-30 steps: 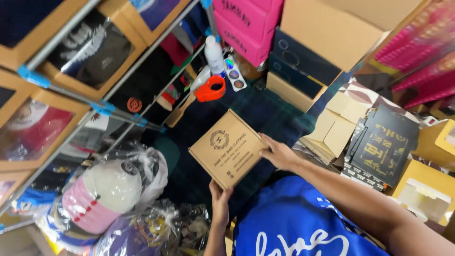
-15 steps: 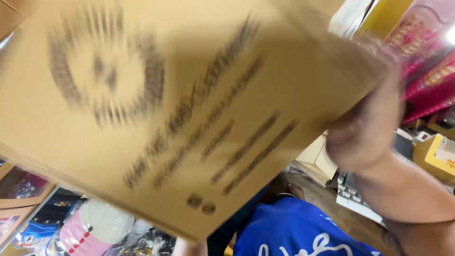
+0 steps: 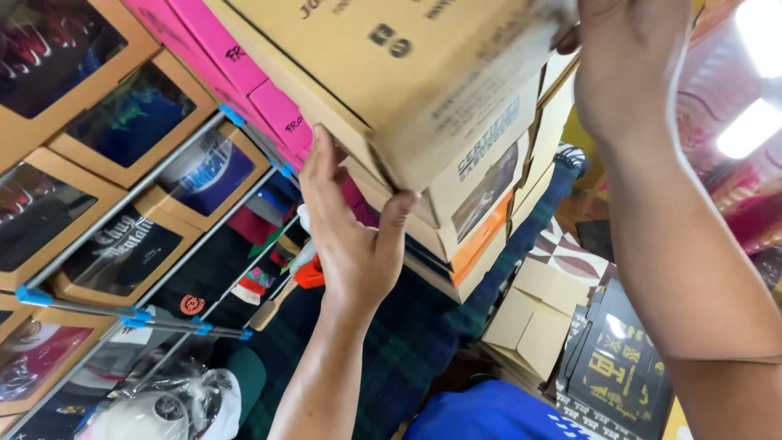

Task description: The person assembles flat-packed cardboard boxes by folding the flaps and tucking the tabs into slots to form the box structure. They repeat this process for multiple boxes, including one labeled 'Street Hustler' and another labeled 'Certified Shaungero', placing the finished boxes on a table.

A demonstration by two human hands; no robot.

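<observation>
Brown cardboard box [image 3: 407, 65] raised overhead, left hand [image 3: 350, 236] fingers spread under its edge, right hand [image 3: 627, 65] gripping its far corner.

We have a single view, from a camera worn on the person's head. It looks out along both raised forearms toward a stack of cardboard boxes [image 3: 456, 147], which sits very near the lens and fills the upper middle. The left hand [image 3: 350, 236] and right hand [image 3: 627, 65] frame it closely. Shelving with windowed boxes [image 3: 122, 212] lies farther off at the left, tilted in frame
</observation>
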